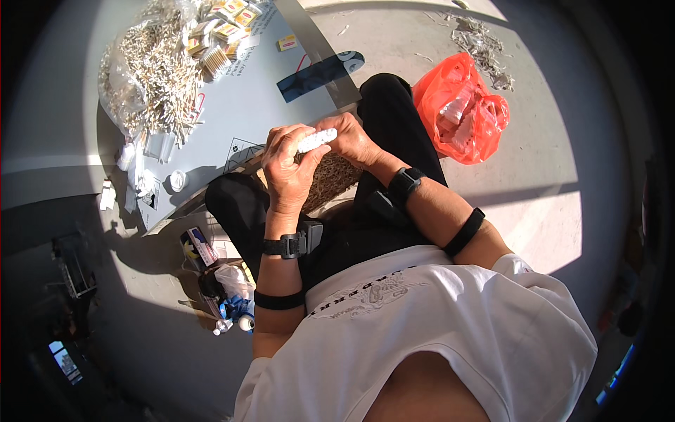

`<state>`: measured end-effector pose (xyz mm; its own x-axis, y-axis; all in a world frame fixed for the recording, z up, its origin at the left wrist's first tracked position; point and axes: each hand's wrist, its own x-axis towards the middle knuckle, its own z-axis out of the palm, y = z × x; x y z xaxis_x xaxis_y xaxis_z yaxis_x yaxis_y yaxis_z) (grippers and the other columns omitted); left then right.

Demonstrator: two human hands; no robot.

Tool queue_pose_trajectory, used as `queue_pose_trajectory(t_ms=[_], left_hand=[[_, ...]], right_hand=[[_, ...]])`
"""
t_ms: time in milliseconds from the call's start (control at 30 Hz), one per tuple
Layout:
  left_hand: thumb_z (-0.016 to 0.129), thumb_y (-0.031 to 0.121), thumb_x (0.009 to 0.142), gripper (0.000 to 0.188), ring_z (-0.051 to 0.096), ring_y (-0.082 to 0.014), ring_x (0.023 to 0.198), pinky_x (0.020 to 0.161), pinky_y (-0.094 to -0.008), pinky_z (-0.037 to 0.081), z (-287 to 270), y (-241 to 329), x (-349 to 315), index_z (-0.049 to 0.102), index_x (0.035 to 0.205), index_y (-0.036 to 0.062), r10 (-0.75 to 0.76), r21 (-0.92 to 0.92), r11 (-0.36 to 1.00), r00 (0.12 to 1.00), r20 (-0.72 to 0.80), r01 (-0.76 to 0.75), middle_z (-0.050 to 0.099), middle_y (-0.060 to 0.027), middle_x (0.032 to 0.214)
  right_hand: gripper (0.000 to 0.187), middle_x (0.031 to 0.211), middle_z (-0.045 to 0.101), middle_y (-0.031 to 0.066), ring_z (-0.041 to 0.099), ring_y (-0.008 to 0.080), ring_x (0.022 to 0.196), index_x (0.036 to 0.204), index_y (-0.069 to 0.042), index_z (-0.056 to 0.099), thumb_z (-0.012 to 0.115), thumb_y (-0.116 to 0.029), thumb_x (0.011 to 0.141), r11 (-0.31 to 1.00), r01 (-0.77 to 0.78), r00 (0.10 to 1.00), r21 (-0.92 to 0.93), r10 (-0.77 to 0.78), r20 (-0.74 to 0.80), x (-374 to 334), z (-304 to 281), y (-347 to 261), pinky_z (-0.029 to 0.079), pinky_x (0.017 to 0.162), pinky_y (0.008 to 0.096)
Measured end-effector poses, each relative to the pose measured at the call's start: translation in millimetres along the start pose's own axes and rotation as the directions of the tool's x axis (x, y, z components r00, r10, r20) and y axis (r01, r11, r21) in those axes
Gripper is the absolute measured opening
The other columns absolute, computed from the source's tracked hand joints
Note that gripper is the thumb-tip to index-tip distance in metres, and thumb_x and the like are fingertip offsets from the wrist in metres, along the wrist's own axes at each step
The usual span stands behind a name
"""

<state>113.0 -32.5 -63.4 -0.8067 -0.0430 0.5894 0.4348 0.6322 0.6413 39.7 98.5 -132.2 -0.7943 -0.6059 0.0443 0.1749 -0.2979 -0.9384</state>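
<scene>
A bundle of cotton swabs (pixel 318 140), seen from its white tips, is held above my lap. My left hand (pixel 287 160) grips its near left side, with fingers bent round it and the thumb along its lower edge. At the bundle's far right end, my right hand (pixel 351 143) is closed with its fingertips against it. How the right fingers grip is partly hidden. Beyond my hands, a big heap of loose cotton swabs (pixel 158 74) lies on the grey tabletop (pixel 260 84). Small packs of swabs (pixel 228 29) are piled at the heap's right.
A red plastic bag (pixel 460 112) stands on the floor at my right, with scraps (pixel 485 49) behind it. On the tabletop are a small yellow-and-white box (pixel 287 43), a dark printed strip (pixel 320 76) and a round white cup (pixel 178 181). Bags and bottles (pixel 235 299) sit at lower left.
</scene>
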Motion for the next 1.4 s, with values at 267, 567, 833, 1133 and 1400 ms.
queue_pose_trajectory(t_ms=[267, 567, 833, 1133, 1400], left_hand=[[0.081, 0.003, 0.068, 0.029, 0.064, -0.0246, 0.088, 0.079, -0.0334, 0.051, 1.1, -0.6, -1.4, 0.066, 0.093, 0.0006, -0.017, -0.018, 1.0, 1.0, -0.01, 0.016, 0.068, -0.01, 0.092], [0.081, 0.002, 0.068, 0.028, 0.065, -0.0243, 0.088, 0.081, -0.0328, 0.052, -0.2, -0.3, -2.8, 0.067, 0.092, 0.0009, -0.053, -0.022, 0.998, 0.999, 0.001, 0.053, 0.068, -0.0105, 0.092], [0.081, 0.002, 0.069, 0.028, 0.065, -0.0238, 0.087, 0.08, -0.0325, 0.052, 0.8, -0.8, -2.7, 0.066, 0.092, 0.0004, -0.058, -0.03, 0.998, 0.998, -0.007, 0.058, 0.068, -0.0108, 0.091], [0.08, 0.0, 0.069, 0.028, 0.064, -0.0234, 0.087, 0.079, -0.0322, 0.051, 1.1, -1.4, -3.8, 0.066, 0.092, -0.0001, -0.07, -0.044, 0.997, 0.998, -0.003, 0.069, 0.067, -0.0104, 0.092], [0.08, 0.0, 0.069, 0.027, 0.064, -0.0225, 0.087, 0.079, -0.0316, 0.052, 1.7, -1.6, -4.1, 0.066, 0.092, -0.0002, -0.079, -0.036, 0.996, 0.997, -0.005, 0.079, 0.067, -0.0098, 0.092]], right_hand=[[0.017, 0.073, 0.066, 0.0015, 0.057, 0.007, 0.07, 0.085, 0.003, 0.07, 0.071, 0.003, 0.068, 0.999, -0.006, 1.0, 0.038, 0.006, 0.01, -0.5, 0.9, -1.6, 0.048, 0.065, 0.0251], [0.017, 0.073, 0.066, 0.0018, 0.057, 0.007, 0.07, 0.084, 0.003, 0.07, 0.072, 0.004, 0.067, 1.0, 0.014, 1.0, -0.018, -0.013, 0.015, -0.5, 0.5, -2.8, 0.048, 0.064, 0.0255], [0.021, 0.077, 0.068, 0.0027, 0.059, 0.0084, 0.072, 0.088, 0.002, 0.071, 0.073, 0.003, 0.068, 1.0, 0.001, 1.0, -0.006, -0.001, 0.017, -0.5, 0.3, -2.0, 0.05, 0.067, 0.0264], [0.021, 0.077, 0.068, 0.0027, 0.06, 0.0085, 0.073, 0.089, 0.003, 0.071, 0.073, 0.004, 0.068, 0.999, 0.003, 1.0, 0.034, -0.004, 0.019, -0.1, 0.5, 0.9, 0.05, 0.066, 0.0261], [0.021, 0.077, 0.068, 0.0032, 0.061, 0.0081, 0.072, 0.09, 0.003, 0.071, 0.072, 0.004, 0.069, 0.999, 0.004, 1.0, 0.031, -0.005, 0.015, 0.6, -0.5, 2.4, 0.051, 0.066, 0.0256]])
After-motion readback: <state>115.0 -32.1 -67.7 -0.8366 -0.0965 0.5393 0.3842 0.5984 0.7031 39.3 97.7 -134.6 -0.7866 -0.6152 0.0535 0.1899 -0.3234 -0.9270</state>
